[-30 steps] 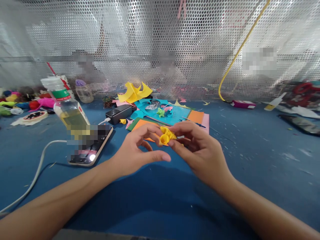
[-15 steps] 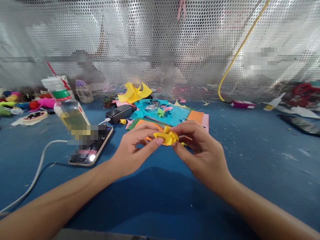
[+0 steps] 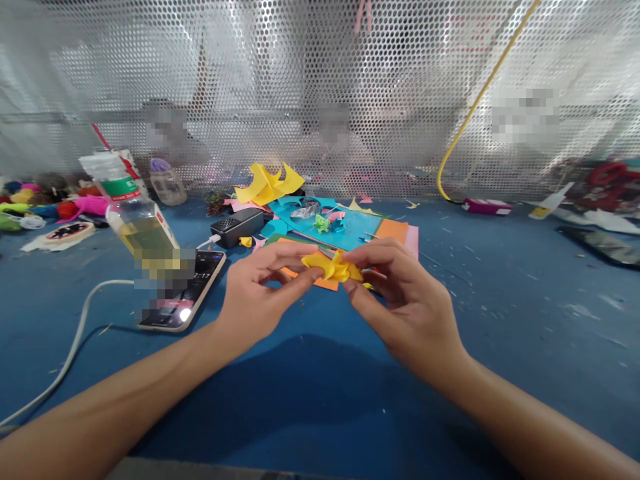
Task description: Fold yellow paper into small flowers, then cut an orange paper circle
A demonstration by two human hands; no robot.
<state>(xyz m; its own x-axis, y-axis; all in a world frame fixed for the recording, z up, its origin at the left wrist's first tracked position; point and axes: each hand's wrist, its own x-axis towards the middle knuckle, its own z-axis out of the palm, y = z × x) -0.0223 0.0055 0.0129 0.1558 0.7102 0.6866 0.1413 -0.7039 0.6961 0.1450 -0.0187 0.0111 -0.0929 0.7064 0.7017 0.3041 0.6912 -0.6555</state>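
Note:
A small yellow paper flower [image 3: 338, 268] with curled petals is held between both hands above the blue table [image 3: 310, 400]. On its left side, my left hand [image 3: 265, 283] pinches a petal between thumb and fingers. My right hand [image 3: 400, 293] grips the other side with thumb and index finger; its remaining fingers curl beneath, partly hidden. Just behind the hands lie orange paper [image 3: 391, 231] and a blue sheet [image 3: 356, 229] with cut scraps on it. A green paper piece [image 3: 321, 223] rests among those scraps.
To the left are a lit phone [image 3: 207, 280] with a white cable [image 3: 83, 327], a bottle of yellowish liquid [image 3: 127, 207] and a black speaker-like box [image 3: 240, 227]. Large yellow paper scraps [image 3: 267, 185] lie behind. A perforated metal screen [image 3: 300, 80] closes off the back.
My left hand has shifted slightly left, drawing its petal outward. The flower looks wider and its petals lie at a different angle. My right hand has barely moved.

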